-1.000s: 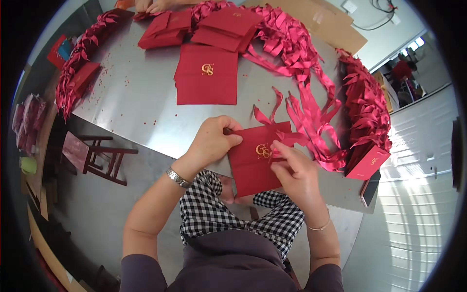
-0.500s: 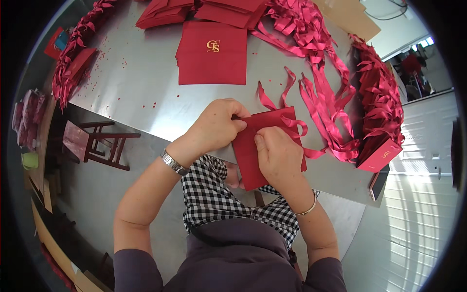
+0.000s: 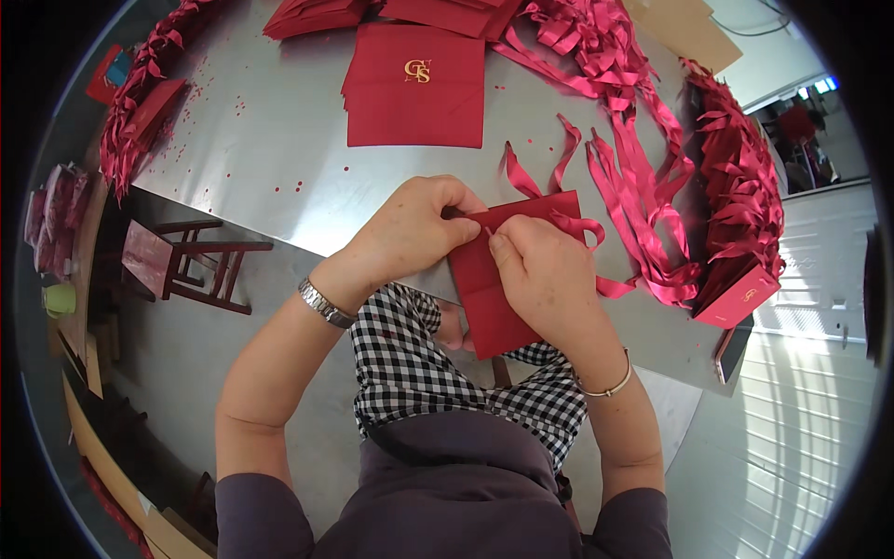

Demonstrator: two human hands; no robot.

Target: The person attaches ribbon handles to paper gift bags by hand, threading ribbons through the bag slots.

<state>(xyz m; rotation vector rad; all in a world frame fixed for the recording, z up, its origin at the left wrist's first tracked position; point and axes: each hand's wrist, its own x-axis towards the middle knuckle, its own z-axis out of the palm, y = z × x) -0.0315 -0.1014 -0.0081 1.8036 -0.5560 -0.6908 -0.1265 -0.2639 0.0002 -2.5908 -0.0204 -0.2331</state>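
Note:
My left hand [image 3: 419, 219] is closed in a pinch on the upper left edge of a flat red paper bag [image 3: 498, 312], which hangs over the near table edge above my lap. My right hand [image 3: 549, 270] lies across the bag's front, its thumb and forefinger pinched close to the left fingertips. A pink-red satin ribbon [image 3: 582, 226] loops out beside the right knuckles; the part at the fingertips is mostly hidden. Two ribbon ends [image 3: 524, 177] stick up past the bag's far edge onto the table.
On the metal table [image 3: 270, 149] lie a stack of red bags [image 3: 419, 107] and a heap of loose ribbons [image 3: 643, 224]. Ribboned bags stand in a row [image 3: 740, 196] at right, near a phone [image 3: 734, 349]. Small red paper dots are scattered about. A wooden stool [image 3: 200, 265] stands at left.
Both hands and the bag keep nearly the same pose, with the right fingertips still pinched near the left ones. The whole view has shifted slightly.

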